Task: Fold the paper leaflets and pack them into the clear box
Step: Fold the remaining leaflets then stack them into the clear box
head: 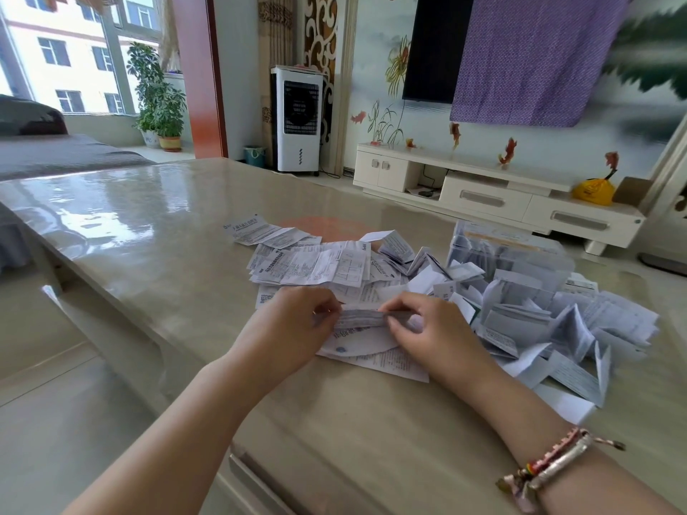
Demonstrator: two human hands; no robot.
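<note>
I thought the fold would go best if I lined up the edges first, then pressed flat. My left hand point(297, 321) and right hand point(423, 321) each pinched an end of one leaflet point(362, 318), knuckles up, near the table's point(148, 224) front edge. The clear box point(509, 254) stood toward the far right corner.

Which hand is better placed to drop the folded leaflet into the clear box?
The right hand: the clear box stands on its side of the table, and both hands already pinch the leaflet.
</note>
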